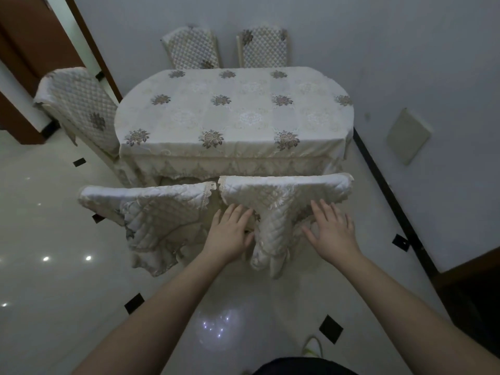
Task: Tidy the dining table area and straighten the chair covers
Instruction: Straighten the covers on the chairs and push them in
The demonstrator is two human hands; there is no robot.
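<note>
A person stands at the near side of the table (pixel 235 112), which has a cream cloth with flower prints over it. 2 chairs are pushed in on this side, and each has a quilted cover over its back. The right cover (pixel 284 196) is bunched up, with a thick fold hanging down in the middle. The left hand (pixel 230 234) lies flat on this cover just left of the fold, with its fingers (pixel 235 212) straight and close together. The right hand (pixel 334 231) lies flat on it just right of the fold, with its fingers (pixel 322 209) spread out. The left cover (pixel 154 215) hangs crooked and wrinkled, maybe slipping off on its left side. 2 more chairs (pixel 227 47) stand at the far side by the wall, and 1 chair (pixel 78 104) stands at the left end. The floor (pixel 54 266) is white and shiny with small black squares.
</note>
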